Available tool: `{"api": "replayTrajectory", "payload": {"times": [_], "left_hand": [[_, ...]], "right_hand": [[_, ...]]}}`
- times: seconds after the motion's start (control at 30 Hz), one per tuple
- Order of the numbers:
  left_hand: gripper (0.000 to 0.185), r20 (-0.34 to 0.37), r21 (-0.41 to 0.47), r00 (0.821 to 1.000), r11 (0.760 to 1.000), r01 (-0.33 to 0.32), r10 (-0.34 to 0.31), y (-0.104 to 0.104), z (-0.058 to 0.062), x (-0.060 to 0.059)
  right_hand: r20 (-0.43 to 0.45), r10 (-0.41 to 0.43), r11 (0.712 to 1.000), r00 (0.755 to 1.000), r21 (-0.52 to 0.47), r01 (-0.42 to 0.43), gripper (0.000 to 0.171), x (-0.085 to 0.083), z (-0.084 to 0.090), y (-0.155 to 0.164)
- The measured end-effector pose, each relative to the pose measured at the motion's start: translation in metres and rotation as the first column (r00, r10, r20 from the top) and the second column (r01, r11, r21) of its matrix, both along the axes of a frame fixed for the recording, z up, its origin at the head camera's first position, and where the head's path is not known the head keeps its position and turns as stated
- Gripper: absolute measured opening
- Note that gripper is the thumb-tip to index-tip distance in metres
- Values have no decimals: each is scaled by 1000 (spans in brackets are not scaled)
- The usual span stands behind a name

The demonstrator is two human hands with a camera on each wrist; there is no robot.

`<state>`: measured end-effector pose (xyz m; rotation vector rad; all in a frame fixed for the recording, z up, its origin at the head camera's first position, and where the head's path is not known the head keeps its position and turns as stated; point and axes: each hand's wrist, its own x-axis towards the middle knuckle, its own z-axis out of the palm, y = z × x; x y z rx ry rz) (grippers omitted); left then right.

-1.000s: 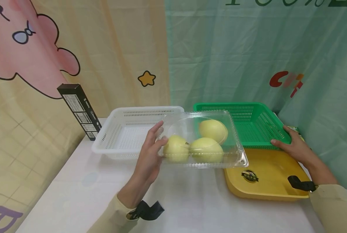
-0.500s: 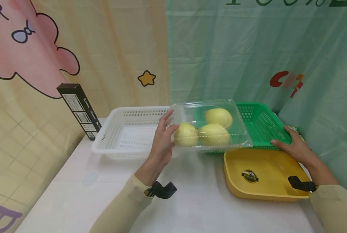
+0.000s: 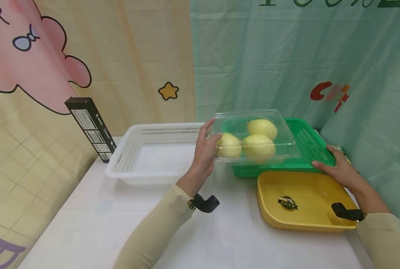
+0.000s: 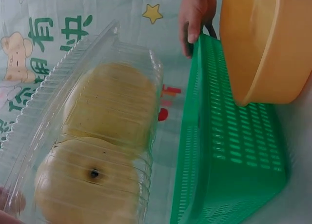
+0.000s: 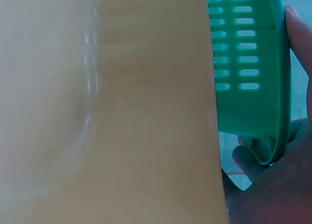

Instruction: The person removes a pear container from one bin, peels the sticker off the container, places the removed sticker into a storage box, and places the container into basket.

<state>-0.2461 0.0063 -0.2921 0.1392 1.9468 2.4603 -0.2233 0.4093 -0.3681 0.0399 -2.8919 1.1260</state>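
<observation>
A clear plastic clamshell box with three round, pale yellow fruits in it is held up over the left part of a green basket. My left hand grips the box by its left end, thumb towards me. In the left wrist view the box hangs tilted beside the basket, and a fingertip shows at the lower left edge. My right hand grips the basket's rim at the right front corner. In the right wrist view, fingers and thumb of that hand lie around the rim.
Nearer than the green basket lies a yellow plastic tray with a black label, close to its front side. A white basket stands to the left. A black box leans by the curtain at the table's left edge.
My left hand has carried the fruit box to the right and away from me, from between the baskets to over the green one. My right hand stays on the rim.
</observation>
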Motion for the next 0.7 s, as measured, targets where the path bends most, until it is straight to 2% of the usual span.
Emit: {"api": "replayTrajectory", "payload": {"times": [0.37,0.7], "left_hand": [[52,6,7,1000,1000,-27,27,31,-1,-26],[52,-27,-13,998,999,-50,49,58,-8,-40]], "right_hand": [[6,-1,1000,1000,5,1,91,-2,0,0],[26,-1,1000,1000,-3,1,91,-2,-1,3]]}}
